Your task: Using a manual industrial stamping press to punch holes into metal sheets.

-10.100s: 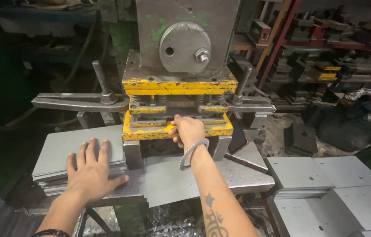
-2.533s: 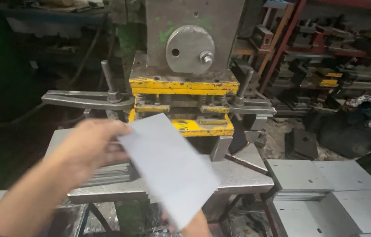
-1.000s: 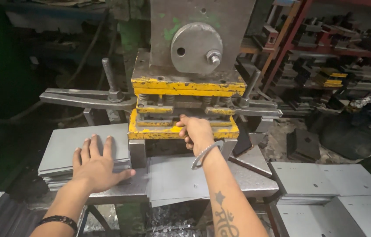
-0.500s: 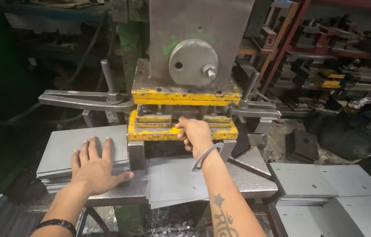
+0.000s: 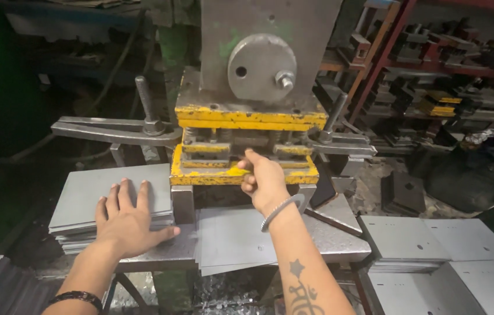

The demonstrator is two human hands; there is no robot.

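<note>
My left hand (image 5: 130,221) lies flat, fingers spread, on a stack of grey metal sheets (image 5: 95,198) at the left of the press table. My right hand (image 5: 263,178), with a metal bangle on the wrist, reaches to the yellow die block (image 5: 212,174) of the press (image 5: 258,76); its fingers are curled at the die opening, and what they pinch is hidden. A grey metal sheet (image 5: 232,239) lies on the table below that hand, running under the die.
Long steel clamp bars (image 5: 112,129) with upright bolts flank the die on both sides. Punched grey sheets (image 5: 428,239) are stacked at the lower right. Red shelving (image 5: 434,64) with metal parts stands behind. Metal scraps (image 5: 229,289) litter the floor under the table.
Two and a half seconds ago my hands carried a sheet in front of the press. Since then it lies under the die, my left hand rests on the stack, my right hand is at the die.
</note>
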